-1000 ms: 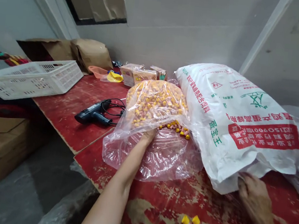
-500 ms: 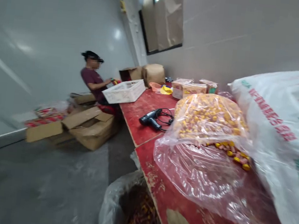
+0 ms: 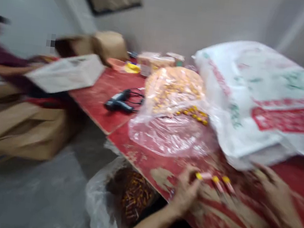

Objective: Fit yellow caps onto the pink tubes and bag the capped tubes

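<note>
At the near edge of the red table, my left hand (image 3: 186,191) pinches a small pink tube with a yellow cap (image 3: 205,176), its end between thumb and fingers. To the right of it lie two more yellow-capped tubes (image 3: 220,184), smeared by motion. My right hand (image 3: 275,190) is low over the table beside the front edge of a white printed sack (image 3: 251,102); its fingers are blurred, and I cannot see anything in them. Farther back, a clear plastic bag (image 3: 174,91) full of yellow-capped pieces spills several at its mouth.
A black corded heat gun (image 3: 119,101) lies on the red table (image 3: 98,104). Below the edge stands a plastic-lined container (image 3: 97,195) of tubes. At left, a co-worker (image 3: 6,57) sits by a white crate (image 3: 66,74) and cardboard boxes (image 3: 22,129).
The view has swung right and down. Both my hands have come into view at the near table, with yellow-capped tubes at and between them.
</note>
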A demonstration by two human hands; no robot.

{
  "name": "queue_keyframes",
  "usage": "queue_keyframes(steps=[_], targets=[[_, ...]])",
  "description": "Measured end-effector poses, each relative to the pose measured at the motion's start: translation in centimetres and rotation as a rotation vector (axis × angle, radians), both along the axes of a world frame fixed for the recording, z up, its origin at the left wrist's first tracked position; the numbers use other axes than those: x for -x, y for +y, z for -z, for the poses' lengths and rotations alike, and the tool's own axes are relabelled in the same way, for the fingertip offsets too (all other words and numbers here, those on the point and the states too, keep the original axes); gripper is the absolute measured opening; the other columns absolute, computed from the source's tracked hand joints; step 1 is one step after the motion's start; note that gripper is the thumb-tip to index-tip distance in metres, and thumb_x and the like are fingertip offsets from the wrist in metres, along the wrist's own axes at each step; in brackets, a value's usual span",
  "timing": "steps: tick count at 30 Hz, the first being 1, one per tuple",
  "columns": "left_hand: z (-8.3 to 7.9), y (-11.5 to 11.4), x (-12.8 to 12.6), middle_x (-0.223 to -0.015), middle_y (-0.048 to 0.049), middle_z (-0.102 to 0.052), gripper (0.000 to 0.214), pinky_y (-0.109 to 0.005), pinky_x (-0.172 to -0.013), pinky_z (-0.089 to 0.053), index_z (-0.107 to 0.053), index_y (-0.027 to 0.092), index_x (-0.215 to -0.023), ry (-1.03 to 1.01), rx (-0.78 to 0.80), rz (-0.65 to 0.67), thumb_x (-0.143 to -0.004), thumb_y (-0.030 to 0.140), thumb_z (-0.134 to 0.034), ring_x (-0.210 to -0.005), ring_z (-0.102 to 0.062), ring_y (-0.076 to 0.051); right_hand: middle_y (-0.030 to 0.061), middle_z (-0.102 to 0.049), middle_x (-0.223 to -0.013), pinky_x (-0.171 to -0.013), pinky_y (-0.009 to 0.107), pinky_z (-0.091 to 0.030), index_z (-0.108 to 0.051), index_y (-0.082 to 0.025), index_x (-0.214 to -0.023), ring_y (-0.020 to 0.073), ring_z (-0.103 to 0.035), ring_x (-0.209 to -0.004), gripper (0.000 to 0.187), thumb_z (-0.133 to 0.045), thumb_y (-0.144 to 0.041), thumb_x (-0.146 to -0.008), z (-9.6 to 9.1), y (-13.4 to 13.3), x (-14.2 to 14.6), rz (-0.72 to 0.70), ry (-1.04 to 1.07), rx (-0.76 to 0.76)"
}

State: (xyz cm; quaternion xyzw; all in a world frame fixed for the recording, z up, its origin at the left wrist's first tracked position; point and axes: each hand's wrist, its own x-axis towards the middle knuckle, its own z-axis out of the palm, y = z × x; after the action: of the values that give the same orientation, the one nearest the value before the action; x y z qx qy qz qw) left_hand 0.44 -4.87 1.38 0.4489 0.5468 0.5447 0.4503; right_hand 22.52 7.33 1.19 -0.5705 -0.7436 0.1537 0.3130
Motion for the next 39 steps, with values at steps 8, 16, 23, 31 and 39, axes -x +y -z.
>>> queue_keyframes(steps=[8, 16, 23, 31, 39], targets=[[-0.1, 0.3, -1.6, -0.08, -0.0012, -0.064, 0.028, -0.023, -0.068, -0.05, -0.064, 0.018, -0.09, -0.253, 0.177, 0.113, -0.07, 0.036, -0.073, -0.07, -0.061, -0.012, 0.0094, -0.062, -0.117, -0.104, 0.047, -0.034, -0.065, -0.021, -0.111, 0.027, -0.051, -0.119, 0.035, -0.046, -0.041, -0.089, -2.4, -9.9, -0.6, -0.251, 0.207, 0.277], [0.2, -0.5, -1.5, -0.081, -0.0003, -0.064, 0.033, -0.021, -0.066, -0.05, -0.063, 0.018, -0.093, -0.302, 0.159, 0.088, -0.068, 0.034, -0.075, -0.068, -0.061, -0.011, 0.0076, -0.062, -0.105, -0.09, 0.035, -0.042, -0.06, -0.02, -0.111, 0.0203, -0.055, -0.101, 0.027, -0.047, -0.033, -0.091, -2.9, -10.9, -0.6, -0.373, 0.171, 0.252], [1.3, -1.3, -1.2, -0.086, -0.0015, -0.066, 0.029, -0.021, -0.068, -0.049, -0.063, 0.017, -0.094, -0.351, 0.212, 0.147, -0.072, 0.034, -0.073, -0.072, -0.062, -0.011, 0.0005, -0.059, -0.08, -0.067, 0.025, -0.043, -0.059, -0.02, -0.092, 0.0134, -0.052, -0.072, 0.013, -0.055, -0.022, -0.08, -2.2, -13.0, 1.2, -0.26, 0.189, 0.341], [0.9, -2.7, -2.3, -0.078, 0.001, -0.064, 0.035, -0.022, -0.065, -0.049, -0.061, 0.017, -0.088, -0.392, 0.284, 0.107, -0.063, 0.033, -0.078, -0.063, -0.06, -0.01, 0.001, -0.059, -0.084, -0.062, 0.027, -0.051, -0.05, -0.022, -0.098, 0.014, -0.059, -0.068, 0.034, -0.065, -0.039, -0.073, -1.0, -14.6, 1.9, 0.113, 0.805, 0.419], [1.1, -4.4, -3.8, -0.09, -0.0037, -0.069, 0.022, -0.027, -0.081, -0.049, -0.069, 0.018, -0.09, -0.345, 0.199, 0.099, -0.074, 0.033, -0.069, -0.085, -0.063, -0.016, 0.002, -0.063, -0.085, -0.063, 0.025, -0.048, -0.057, -0.019, -0.095, 0.0139, -0.059, -0.07, 0.022, -0.06, -0.033, -0.079, -0.2, -15.4, 3.2, -0.058, 0.575, 0.404]])
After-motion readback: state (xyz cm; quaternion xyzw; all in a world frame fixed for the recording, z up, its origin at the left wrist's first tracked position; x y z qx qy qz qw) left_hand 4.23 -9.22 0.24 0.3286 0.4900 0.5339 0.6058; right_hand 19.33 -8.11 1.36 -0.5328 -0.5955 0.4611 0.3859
